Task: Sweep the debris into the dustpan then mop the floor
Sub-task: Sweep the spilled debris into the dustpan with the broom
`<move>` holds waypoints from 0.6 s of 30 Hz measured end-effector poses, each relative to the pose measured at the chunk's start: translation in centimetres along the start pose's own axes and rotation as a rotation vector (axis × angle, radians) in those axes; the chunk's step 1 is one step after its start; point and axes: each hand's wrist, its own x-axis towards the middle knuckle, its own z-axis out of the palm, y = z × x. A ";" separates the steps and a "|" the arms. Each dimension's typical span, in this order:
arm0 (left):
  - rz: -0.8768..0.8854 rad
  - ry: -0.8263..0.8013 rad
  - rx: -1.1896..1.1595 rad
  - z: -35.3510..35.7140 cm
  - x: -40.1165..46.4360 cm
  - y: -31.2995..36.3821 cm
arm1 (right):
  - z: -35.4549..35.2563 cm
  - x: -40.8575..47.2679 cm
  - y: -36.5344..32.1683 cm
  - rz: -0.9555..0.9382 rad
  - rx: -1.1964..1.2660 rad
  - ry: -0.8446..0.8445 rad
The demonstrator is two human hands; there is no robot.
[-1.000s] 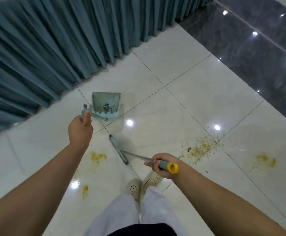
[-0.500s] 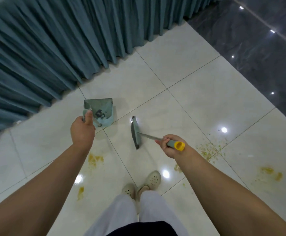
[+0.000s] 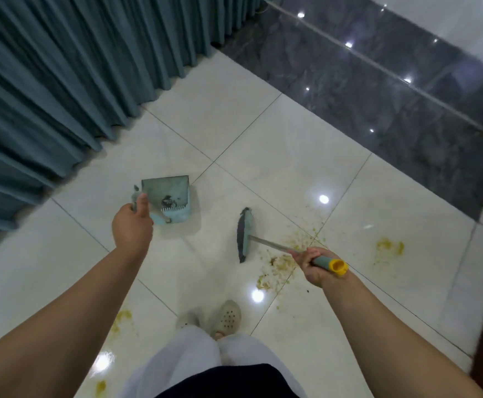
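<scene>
Left hand (image 3: 132,229) stayed clamped on dustpan (image 3: 171,201) handle. Right hand (image 3: 312,267) kept gripping broom (image 3: 244,235), head swung right toward debris (image 3: 284,261), away from dustpan.

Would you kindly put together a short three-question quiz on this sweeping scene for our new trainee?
1. True or false: the dustpan is completely empty.
2. Which hand grips the broom? A) left hand B) right hand
3. Fill in: the crumb pile lies on the ____ tiles, not the dark ones.

Key: 1. False, a little dark debris sits in it. 2. B. 3. White.
</scene>
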 end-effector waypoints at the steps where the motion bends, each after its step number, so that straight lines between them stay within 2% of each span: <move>1: 0.008 -0.019 -0.008 0.8 -0.1 0.6 | -0.6 -0.2 -0.7 -0.018 0.012 0.009; 7: 0.085 -0.153 -0.052 4.0 -0.4 3.8 | -2.6 -1.5 -3.1 -0.078 0.027 0.008; 11: 0.073 -0.216 -0.101 5.7 0.5 5.6 | -2.4 -2.2 -3.0 -0.082 -0.035 0.002; 18: 0.135 -0.265 -0.063 7.8 5.1 8.9 | 3.1 -2.4 -0.3 -0.004 -0.107 -0.084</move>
